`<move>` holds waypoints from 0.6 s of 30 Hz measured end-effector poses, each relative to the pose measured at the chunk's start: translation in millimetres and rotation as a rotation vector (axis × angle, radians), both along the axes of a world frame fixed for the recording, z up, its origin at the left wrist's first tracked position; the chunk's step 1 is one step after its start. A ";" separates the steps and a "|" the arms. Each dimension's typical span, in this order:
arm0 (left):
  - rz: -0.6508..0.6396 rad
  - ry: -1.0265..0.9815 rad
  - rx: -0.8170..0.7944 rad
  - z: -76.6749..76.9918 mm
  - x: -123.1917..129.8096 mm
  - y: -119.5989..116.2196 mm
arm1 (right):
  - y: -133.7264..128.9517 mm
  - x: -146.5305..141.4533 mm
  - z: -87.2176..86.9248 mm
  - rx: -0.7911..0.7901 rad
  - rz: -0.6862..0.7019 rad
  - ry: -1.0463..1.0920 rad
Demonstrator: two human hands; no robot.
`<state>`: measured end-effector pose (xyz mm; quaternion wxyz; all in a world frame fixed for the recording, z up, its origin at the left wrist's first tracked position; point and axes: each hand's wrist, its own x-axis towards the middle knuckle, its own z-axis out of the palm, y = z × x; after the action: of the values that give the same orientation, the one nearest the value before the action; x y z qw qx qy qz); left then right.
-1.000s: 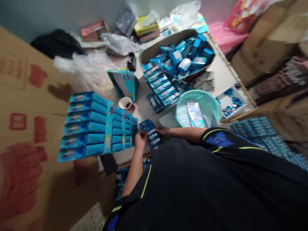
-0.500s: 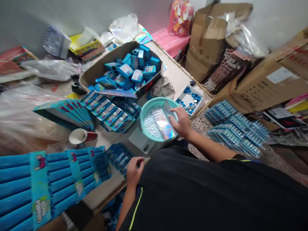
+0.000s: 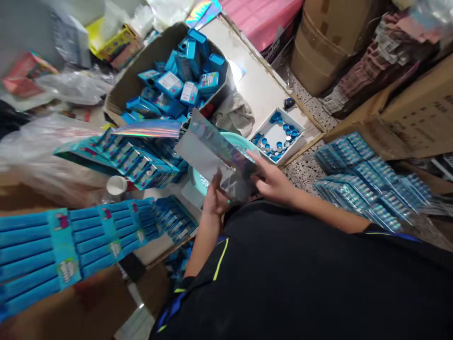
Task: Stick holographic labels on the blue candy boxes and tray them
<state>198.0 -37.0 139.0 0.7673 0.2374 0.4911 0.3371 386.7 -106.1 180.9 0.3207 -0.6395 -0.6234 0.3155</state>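
Note:
A shiny silver-grey folded sheet (image 3: pixel 203 148) is raised above a turquoise basin (image 3: pixel 194 177) of small white pellets, hiding much of it. My left hand (image 3: pixel 215 198) is closed on the sheet's lower edge, with the thumb at its face. My right hand (image 3: pixel 272 179) grips the right side, fingers bent around the edge. Beside the basin, to the right, a shallow white box (image 3: pixel 297 134) holds blue and silver caps. A row of blue packets (image 3: pixel 130 160) stands left of the basin, with a flat iridescent sheet (image 3: pixel 152 129) lying on top.
Behind the basin are a carton (image 3: pixel 113 97) full of blue boxes and a crumpled grey cloth (image 3: pixel 235 113). A white cup (image 3: pixel 116 185) stands at left, near long blue packs (image 3: pixel 35 250). Clear-wrapped blue packs (image 3: pixel 364 179) and brown cartons (image 3: pixel 417 108) lie on the right.
The folded sheet has come up out of the basin and toward me in my right hand. My left hand has moved from the table edge onto it. The view has shifted.

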 end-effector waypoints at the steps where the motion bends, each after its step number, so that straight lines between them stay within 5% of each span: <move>1: -0.043 -0.087 0.006 7.8 11.6 1.6 | 0.2 3.5 7.5 0.019 0.034 -0.077; 4: -0.086 -0.202 0.073 26.8 39.0 2.4 | 1.3 -3.4 19.9 0.056 0.128 -0.294; 7: 0.087 -0.152 0.088 36.1 53.4 3.1 | 4.7 -14.2 25.4 0.105 0.209 -0.356; 10: 0.121 -0.176 0.053 43.1 53.4 5.9 | 10.5 -12.5 32.9 0.150 0.062 -0.305; 13: 0.014 -0.165 0.133 51.5 39.7 8.8 | 13.0 -9.6 40.2 0.127 -0.185 -0.169; 16: -0.076 0.029 0.299 57.0 10.4 12.7 | 9.7 -15.1 44.1 0.087 -0.178 0.009; 18: 0.002 0.280 0.504 59.1 -18.0 14.7 | 5.1 -20.4 46.3 0.092 -0.179 0.013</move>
<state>180.1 -22.2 198.2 0.6087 0.4641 0.4933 0.4133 366.2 -100.9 227.3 0.3808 -0.6751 -0.5755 0.2610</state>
